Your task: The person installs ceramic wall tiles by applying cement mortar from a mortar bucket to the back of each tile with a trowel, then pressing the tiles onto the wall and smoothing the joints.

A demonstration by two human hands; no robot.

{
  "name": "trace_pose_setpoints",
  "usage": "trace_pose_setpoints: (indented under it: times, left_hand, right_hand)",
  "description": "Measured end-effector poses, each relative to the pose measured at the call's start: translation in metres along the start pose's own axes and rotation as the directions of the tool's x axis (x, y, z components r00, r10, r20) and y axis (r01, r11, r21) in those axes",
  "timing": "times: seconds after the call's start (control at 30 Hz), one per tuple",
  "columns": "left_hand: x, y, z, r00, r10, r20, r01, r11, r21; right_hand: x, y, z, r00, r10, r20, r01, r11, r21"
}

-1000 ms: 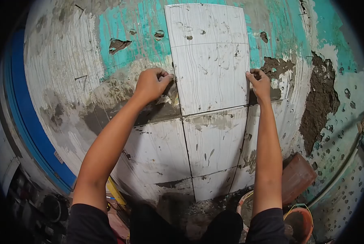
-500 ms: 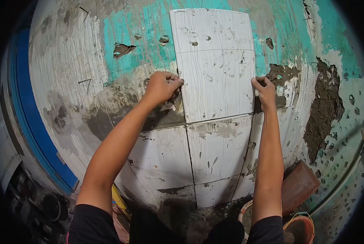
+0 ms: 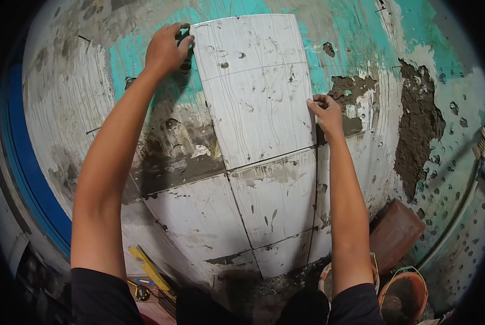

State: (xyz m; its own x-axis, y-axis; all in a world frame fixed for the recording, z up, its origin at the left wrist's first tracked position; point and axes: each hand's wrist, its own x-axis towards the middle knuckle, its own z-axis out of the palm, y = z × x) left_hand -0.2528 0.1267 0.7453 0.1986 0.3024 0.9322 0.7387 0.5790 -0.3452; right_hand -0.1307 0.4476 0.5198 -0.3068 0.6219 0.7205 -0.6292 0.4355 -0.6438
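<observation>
A tall white wall tile (image 3: 258, 103) with grey wavy veins and mortar smears stands against the wall, just above a row of set tiles. My left hand (image 3: 167, 50) is at its upper left edge, fingers curled and thumb tip against the side. Lower down, my right hand (image 3: 327, 115) pinches the right edge between thumb and fingers. Beneath it lies a set white tile (image 3: 275, 192), with a thin dark joint between the two. Another set tile (image 3: 199, 208) is to the left, below a band of dark mortar (image 3: 183, 172).
Nails (image 3: 93, 130) stick out of the rough, partly turquoise wall. On the floor at lower left are a yellow spirit level (image 3: 147, 266) and a tape measure (image 3: 142, 293). An orange bucket (image 3: 404, 298) and a reddish-brown slab (image 3: 396, 230) stand at lower right.
My left hand has moved up the tile's left edge from about mid-height to near the top corner. My right hand stays on the right edge. The view has shifted right.
</observation>
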Motion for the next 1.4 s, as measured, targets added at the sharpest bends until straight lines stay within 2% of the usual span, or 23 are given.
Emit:
trace_pose_setpoints:
  times: [0.1,0.17,0.23,0.27,0.3,0.37,0.4,0.43,0.5,0.53,0.57,0.7,0.73,0.8,0.87,0.97,1.07,1.17,1.2,1.3,1.4]
  left_hand:
    - [0.013,0.009,-0.004,0.991,-0.082,0.110,0.090,0.994,-0.065]
    - [0.011,0.026,-0.015,0.961,-0.221,0.166,0.238,0.967,-0.092]
    - [0.010,0.041,-0.022,0.911,-0.344,0.228,0.378,0.918,-0.124]
    - [0.008,0.042,-0.019,0.916,-0.371,0.152,0.391,0.910,-0.137]
    - [0.007,0.045,-0.012,0.917,-0.392,0.081,0.400,0.901,-0.168]
    - [0.005,0.049,-0.011,0.919,-0.385,0.083,0.394,0.902,-0.174]
    - [0.006,0.046,-0.006,0.930,-0.367,0.015,0.364,0.917,-0.163]
    - [0.006,0.051,-0.007,0.920,-0.388,0.058,0.392,0.903,-0.177]
    - [0.013,0.060,-0.017,0.893,-0.435,0.116,0.449,0.873,-0.189]
    - [0.014,0.049,-0.012,0.929,-0.365,0.058,0.370,0.912,-0.175]
    - [0.015,0.054,-0.014,0.919,-0.390,0.060,0.395,0.909,-0.131]
    - [0.019,0.062,-0.021,0.855,-0.508,0.102,0.516,0.851,-0.092]
    - [0.020,0.062,-0.025,0.866,-0.490,0.104,0.498,0.863,-0.080]
    - [0.019,0.062,-0.026,0.866,-0.486,0.117,0.495,0.866,-0.068]
    - [0.024,0.058,-0.021,0.852,-0.509,0.121,0.518,0.853,-0.061]
    - [0.022,0.053,-0.018,0.880,-0.466,0.095,0.471,0.881,-0.050]
    - [0.021,0.057,-0.019,0.876,-0.476,0.076,0.480,0.876,-0.042]
    - [0.019,0.053,-0.014,0.898,-0.439,0.027,0.440,0.897,-0.044]
    - [0.020,0.057,-0.016,0.882,-0.465,0.068,0.470,0.879,-0.078]
    - [0.013,0.066,-0.019,0.902,-0.430,0.036,0.432,0.896,-0.102]
    - [0.012,0.068,-0.019,0.902,-0.430,0.039,0.432,0.896,-0.102]
  right_hand:
    - [0.000,0.001,-0.002,0.998,0.037,0.044,-0.035,0.998,-0.047]
    - [0.003,0.003,-0.002,0.998,0.062,0.029,-0.061,0.998,-0.018]
    - [0.005,0.001,-0.007,0.996,0.038,0.076,-0.027,0.988,-0.152]
    - [0.009,0.004,-0.008,0.994,-0.002,0.111,0.022,0.985,-0.174]
    - [0.010,0.010,-0.016,0.990,-0.041,0.134,0.068,0.976,-0.205]
    - [0.007,0.001,-0.023,0.979,-0.036,0.203,0.086,0.965,-0.246]
    - [0.010,0.004,-0.026,0.971,-0.022,0.239,0.082,0.967,-0.243]
    - [0.012,0.008,-0.026,0.959,-0.012,0.282,0.079,0.970,-0.228]
    - [0.015,0.006,-0.031,0.943,-0.013,0.332,0.151,0.906,-0.395]
    - [0.015,0.004,-0.031,0.939,-0.005,0.343,0.164,0.884,-0.437]
    - [0.012,0.004,-0.030,0.940,-0.066,0.333,0.205,0.893,-0.400]
    - [0.012,0.009,-0.028,0.953,0.019,0.304,0.100,0.923,-0.373]
    - [0.010,0.012,-0.024,0.959,0.038,0.280,0.045,0.958,-0.283]
    - [0.009,0.015,-0.023,0.961,0.054,0.270,0.014,0.970,-0.245]
    - [0.008,0.011,-0.023,0.963,0.083,0.255,-0.023,0.973,-0.231]
    - [0.007,0.007,-0.022,0.962,0.123,0.243,-0.060,0.967,-0.249]
    - [0.008,0.008,-0.022,0.956,0.115,0.271,-0.052,0.972,-0.229]
    - [0.004,0.005,-0.022,0.967,0.016,0.253,0.054,0.962,-0.267]
    - [0.007,0.011,-0.024,0.972,0.004,0.234,0.066,0.955,-0.288]
    - [0.007,0.008,-0.024,0.962,0.078,0.261,-0.001,0.960,-0.281]
    - [0.010,0.015,-0.022,0.967,0.065,0.248,0.000,0.967,-0.254]
